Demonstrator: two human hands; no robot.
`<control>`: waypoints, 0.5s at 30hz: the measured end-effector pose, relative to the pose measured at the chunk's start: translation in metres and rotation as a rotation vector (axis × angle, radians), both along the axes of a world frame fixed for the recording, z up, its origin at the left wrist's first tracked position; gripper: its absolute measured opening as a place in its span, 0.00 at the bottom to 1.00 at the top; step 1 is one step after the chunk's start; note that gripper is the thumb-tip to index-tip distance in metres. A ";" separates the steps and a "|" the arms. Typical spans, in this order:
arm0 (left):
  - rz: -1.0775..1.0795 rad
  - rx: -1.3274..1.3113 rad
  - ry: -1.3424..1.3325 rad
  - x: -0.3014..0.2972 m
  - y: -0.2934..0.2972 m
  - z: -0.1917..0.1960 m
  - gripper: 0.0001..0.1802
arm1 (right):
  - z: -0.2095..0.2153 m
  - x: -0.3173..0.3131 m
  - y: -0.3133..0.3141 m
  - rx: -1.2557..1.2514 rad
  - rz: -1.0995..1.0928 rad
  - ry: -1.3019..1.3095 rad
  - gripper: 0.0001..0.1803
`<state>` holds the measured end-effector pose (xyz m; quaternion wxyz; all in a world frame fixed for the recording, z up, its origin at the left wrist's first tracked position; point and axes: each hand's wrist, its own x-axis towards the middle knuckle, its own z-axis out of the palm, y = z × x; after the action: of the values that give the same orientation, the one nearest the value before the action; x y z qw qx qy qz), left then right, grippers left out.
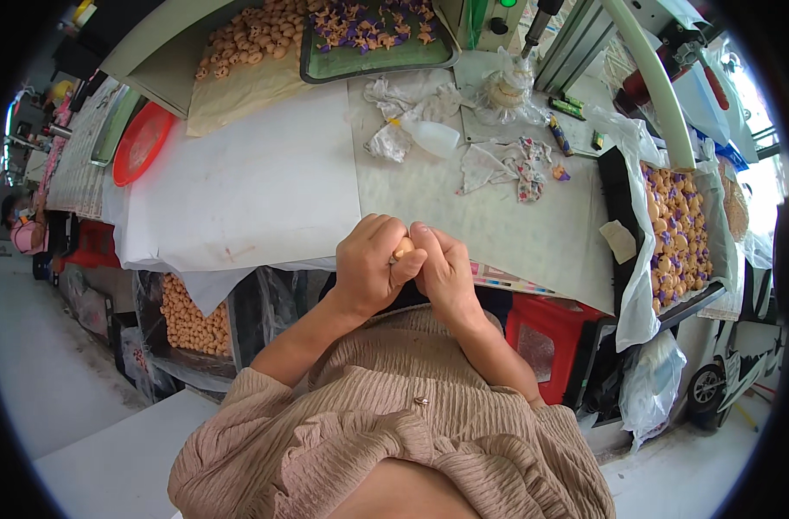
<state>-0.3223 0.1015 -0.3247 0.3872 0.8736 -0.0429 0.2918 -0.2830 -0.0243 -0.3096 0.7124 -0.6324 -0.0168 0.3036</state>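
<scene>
The left hand (368, 266) curls closed around a small tan piece (404, 247) at the counter's (533, 246) near edge; the right hand (444, 266) bends against it, its grip hidden from me; uneven thumb pressure could make the piece slip and fall

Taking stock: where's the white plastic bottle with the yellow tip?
In the head view, the bottle lies just right of centre, beyond the right hand, between crumpled white material and white floral cloth.
</scene>
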 end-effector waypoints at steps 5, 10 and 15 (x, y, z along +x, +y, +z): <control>0.105 -0.213 -0.070 -0.003 -0.007 0.026 0.28 | 0.019 -0.019 0.021 -0.024 -0.136 -0.244 0.21; 0.151 -0.470 -0.028 -0.021 0.001 0.039 0.30 | 0.032 -0.040 0.046 -0.064 -0.253 -0.580 0.20; 0.117 -0.694 0.044 -0.037 0.002 0.039 0.32 | 0.030 -0.056 0.050 -0.175 -0.271 -0.696 0.20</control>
<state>-0.3593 0.1030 -0.2861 0.6446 0.6968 0.1175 0.2918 -0.3387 0.0253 -0.2801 0.6411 -0.7526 -0.1479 -0.0258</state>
